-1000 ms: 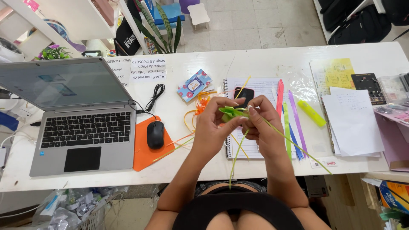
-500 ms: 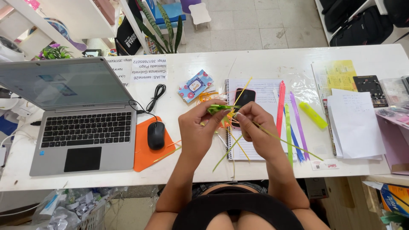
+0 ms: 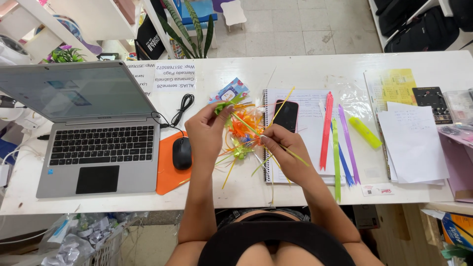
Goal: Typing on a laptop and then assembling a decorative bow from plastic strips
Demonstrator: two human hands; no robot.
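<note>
A small folded green ribbon piece (image 3: 222,106) is pinched between the thumb and fingertips of the left hand (image 3: 208,132), raised above the white desk (image 3: 295,64). From it, a thin yellow-green ribbon strand (image 3: 276,144) is stretched diagonally down to the right hand (image 3: 284,153), whose fingers are closed around it, so that the strand is held taut between the two hands; its loose end is seen trailing past the right wrist. Beneath the hands, a heap of orange, yellow and green ribbon pieces (image 3: 242,130) is spread on the desk, just beside a spiral notebook (image 3: 308,123). A dark phone (image 3: 286,115) is laid on the notebook, and flat ribbon strips in red (image 3: 326,130), green (image 3: 336,157) and purple (image 3: 348,143) are lined up on its right part. A yellow highlighter (image 3: 365,132) is placed near them. To the left, an open laptop (image 3: 93,138) and a black mouse (image 3: 182,153) on an orange mouse pad (image 3: 167,175) are found.
</note>
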